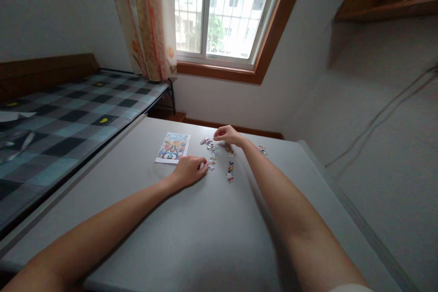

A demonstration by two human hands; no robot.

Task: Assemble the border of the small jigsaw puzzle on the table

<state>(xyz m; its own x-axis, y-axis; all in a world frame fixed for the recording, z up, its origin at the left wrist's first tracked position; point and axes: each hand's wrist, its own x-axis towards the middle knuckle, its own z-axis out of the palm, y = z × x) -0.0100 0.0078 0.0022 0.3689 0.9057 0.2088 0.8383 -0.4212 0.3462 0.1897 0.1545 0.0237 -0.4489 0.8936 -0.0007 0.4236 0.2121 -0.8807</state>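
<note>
My left hand lies on the table with its fingers curled, the fingertips at the lower end of a joined strip of jigsaw puzzle pieces. Whether it grips one is too small to tell. Farther out, my right hand has thumb and fingers pinched together just right of a heap of loose puzzle pieces; anything between its fingertips is hidden. Below that hand runs a thin row of pieces. Another joined block of pieces sits nearer me. To the left is a printed picture sheet, partly behind my left hand.
More puzzle pieces lie beyond my right forearm. Everything rests on a pale table. A bed with a checked cover stands along the left side. Behind the table are a curtain and a barred window.
</note>
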